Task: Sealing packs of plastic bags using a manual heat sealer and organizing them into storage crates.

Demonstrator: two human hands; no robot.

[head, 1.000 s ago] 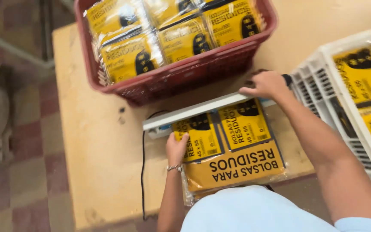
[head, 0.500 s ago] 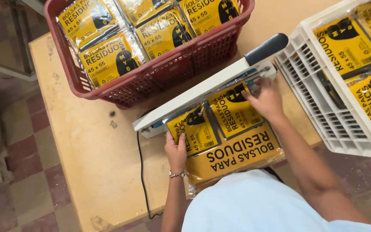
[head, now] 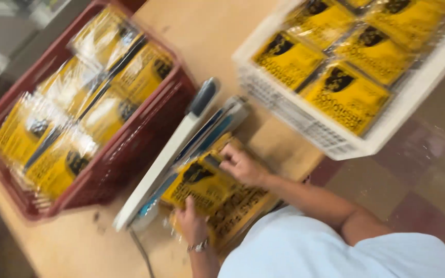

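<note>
— Both hands, what are they doing?
— Her left hand (head: 191, 224) presses flat on the yellow packet (head: 207, 193); the right hand (head: 240, 164) pinches its top edge beside the heat sealer (head: 181, 149), whose arm is raised.
— How does the packet look?
— Glossy clear plastic, yellow with black print, blurred. It lies at the desk's (head: 68, 247) near edge, between the red crate (head: 104, 175) and the white crate (head: 305, 128).
</note>
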